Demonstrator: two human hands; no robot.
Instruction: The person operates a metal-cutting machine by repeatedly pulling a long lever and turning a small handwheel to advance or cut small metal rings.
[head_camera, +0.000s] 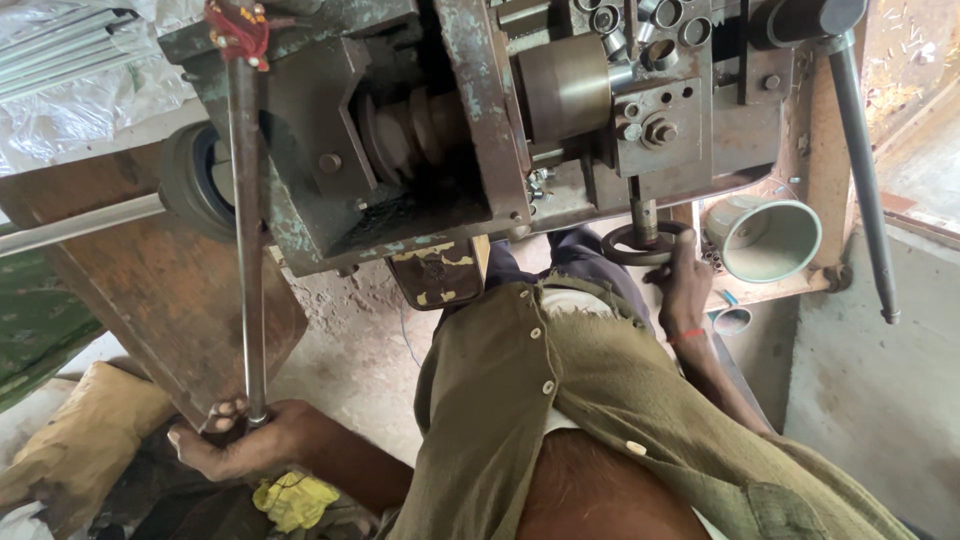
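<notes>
My left hand (235, 445) has its fingers wrapped round the long rod's (247, 240) lower end; the right hand (683, 285) grips the handwheel (640, 243). The rod's top sits at the machine (420, 130), work apparently mid-way.

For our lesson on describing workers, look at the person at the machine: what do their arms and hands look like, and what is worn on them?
Both forearms are bare. The right hand has a thin red band at the wrist. The left hand wears nothing visible. An olive-green buttoned shirt, frayed at the edge, covers the upper arms.
</notes>
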